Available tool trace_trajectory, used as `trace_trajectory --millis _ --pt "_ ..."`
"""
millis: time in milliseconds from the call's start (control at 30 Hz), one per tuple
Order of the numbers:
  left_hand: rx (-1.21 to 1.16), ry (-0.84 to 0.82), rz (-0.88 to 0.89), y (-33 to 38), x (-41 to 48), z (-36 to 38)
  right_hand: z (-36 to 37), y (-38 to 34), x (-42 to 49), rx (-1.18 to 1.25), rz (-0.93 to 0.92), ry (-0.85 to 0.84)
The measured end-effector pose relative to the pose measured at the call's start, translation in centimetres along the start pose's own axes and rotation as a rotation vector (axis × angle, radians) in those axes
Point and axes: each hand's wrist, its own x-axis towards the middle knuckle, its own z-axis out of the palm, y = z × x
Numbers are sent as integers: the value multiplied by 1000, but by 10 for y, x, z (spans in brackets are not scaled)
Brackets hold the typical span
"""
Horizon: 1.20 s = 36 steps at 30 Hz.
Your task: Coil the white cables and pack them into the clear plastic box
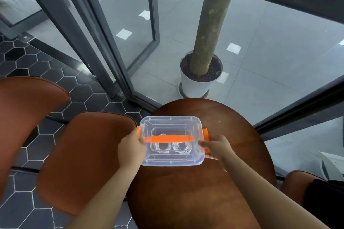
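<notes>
While left hand [131, 147] and right hand [214, 147] clasp the lidded clear plastic box [171, 161] at its ends, coiled white cables [162, 151] sit inside — seemingly only latching remains.

On table [186, 201]: box [171, 162] w/ 2 coils [163, 148] inside, side by side; chair [83, 154] L, pot [195, 87] behind.

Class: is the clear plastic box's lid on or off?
On: the lid, orange handle across it, sits flat; coiled white cables show through.

Round brown wooden table [186, 191], lidded clear plastic box [171, 161] apparently resting on it
</notes>
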Motion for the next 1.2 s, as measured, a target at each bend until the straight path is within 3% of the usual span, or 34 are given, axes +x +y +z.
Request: trace_trajectory --millis 200,700,1033,1200 --pt "190 -38 7 19 -10 -1 19 0 -15 -454 -219 224" --pt "277 -47 -3 21 -23 -2 35 -5 -26 -860 -410 387" --pt "174 -94 -48 28 -30 -19 27 -11 -37 -835 -413 314" --pt "335 -45 18 29 -40 -33 21 -30 -56 -895 -505 291"
